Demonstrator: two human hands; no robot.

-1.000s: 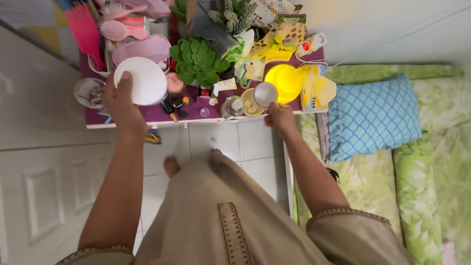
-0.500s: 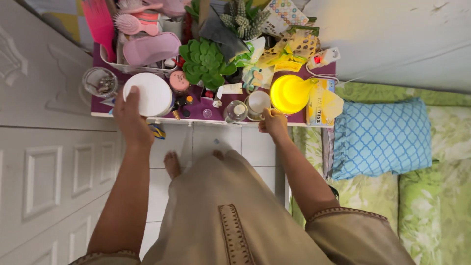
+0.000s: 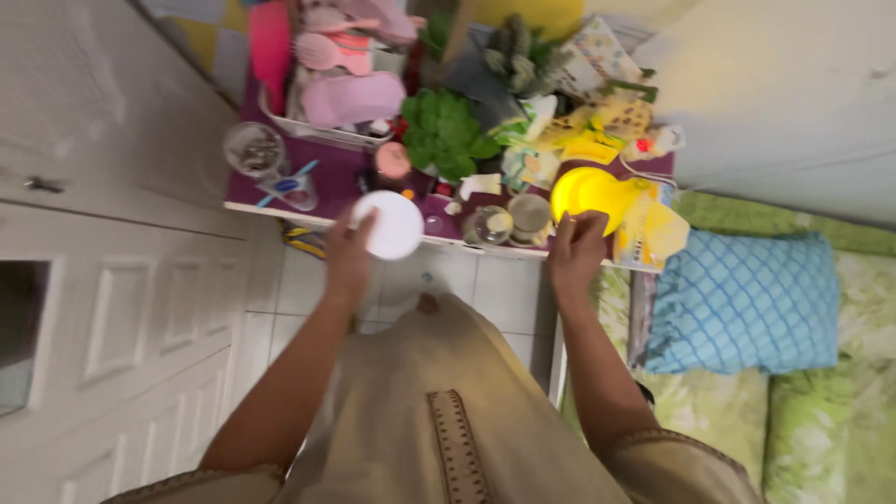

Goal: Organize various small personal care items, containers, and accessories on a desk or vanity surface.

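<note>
While the frame is blurred, the single head view is clear enough on both hands at the front edge of a cluttered purple shelf (image 3: 245,191). The left hand (image 3: 347,250) grips a round white lid (image 3: 387,225) by its near rim, thumb on top, holding it level, partly over the shelf's front edge and partly over the tiled floor (image 3: 485,294). The right hand (image 3: 577,250) is raised with fingers loosely curled; its fingertips meet the near rim of a glowing yellow bowl (image 3: 590,194) that sits on the shelf, but whether they pinch the rim or only rest on it cannot be told.

Between the hands, on the shelf, stand a small glass jar (image 3: 491,224) and a cup (image 3: 529,214). Both lie just right of the lid and just left of the right hand, the cup nearer to the right hand. The lid has no long axis, being round and flat.

Farther back sit a green succulent (image 3: 443,135), a pink brush (image 3: 327,51) in a tray, and a glass dish (image 3: 253,147) at the left. A blue pillow (image 3: 747,303) lies on the green bedding to the right.
</note>
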